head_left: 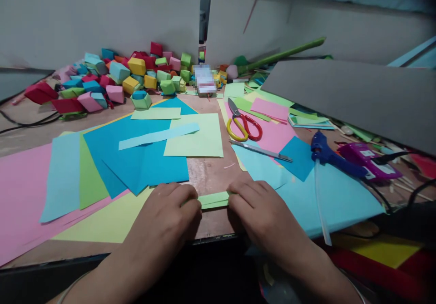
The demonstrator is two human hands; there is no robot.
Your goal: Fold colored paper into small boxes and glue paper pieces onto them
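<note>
A narrow light-green paper strip with a fold line along its length lies near the table's front edge. My left hand is closed on its left end, and my right hand is closed on its right end. The fingertips of both hands are partly hidden behind the knuckles. Just beyond the hands is a pale green paper sheet, with a light-blue paper strip lying across it and over blue sheets.
Scissors and a slim metal cutter rest on coloured paper to the right. A blue glue gun lies beside a purple device with cables. Many folded paper boxes are piled at the back left. A grey board juts in from the right.
</note>
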